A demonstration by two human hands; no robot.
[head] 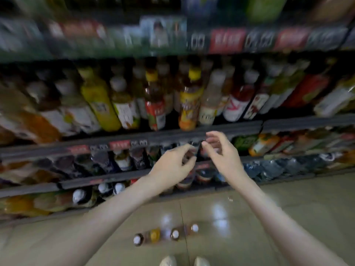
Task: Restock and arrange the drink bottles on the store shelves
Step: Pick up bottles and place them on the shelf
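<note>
The picture is blurred by motion. Rows of drink bottles fill the shelves; a yellow-capped bottle with an orange base [189, 104] stands at the front of the middle shelf. My left hand [172, 166] and my right hand [222, 152] are raised side by side in front of the shelf edge [115, 140] below it, fingers curled and apart. Neither hand holds anything that I can make out. On the floor below stand several loose bottles [165, 235] in a short row.
Price tags in red and black run along the shelf rails [226, 40]. Lower shelves hold dark bottles [103, 162] and blue-wrapped water packs [272, 167]. The glossy tiled floor [288, 208] spreads out at the right. My shoes [184, 262] show at the bottom edge.
</note>
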